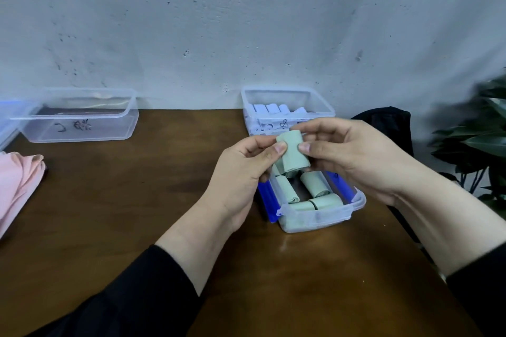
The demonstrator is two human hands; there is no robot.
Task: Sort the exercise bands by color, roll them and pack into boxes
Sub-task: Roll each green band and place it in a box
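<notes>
Right now both hands hold one green roll [292,154] in the air just above the near box [315,220]. The left hand [246,172] pinches the roll's left edge between thumb and curled fingers; the right hand [353,153] pinches the right edge the same way, thumb in front and fingers wrapped behind. The roll looks nearly finished, with its coiled end facing down toward the box.

Several green rolls [315,186] already lie in the near box, so the step in hand, as I judge it, is to tighten this one and set it among them. To do that well, keep both thumbs pressing on the outer flap so the band does not spring open, and lower it with the loose end tucked against a neighbour or the box wall. A gap shows near the far end of the box, under the hands; that seems the natural slot. Let go only once the roll is wedged, one hand at a time.

Behind it, the far box [287,100] holds pale blue rolls [269,109], and a third box [79,117] stands well to the left on the table [137,200], apparently without rolls. Pink bands [19,180] lie loose at the left edge, unrolled, so the sorting is likely past halfway.
</notes>
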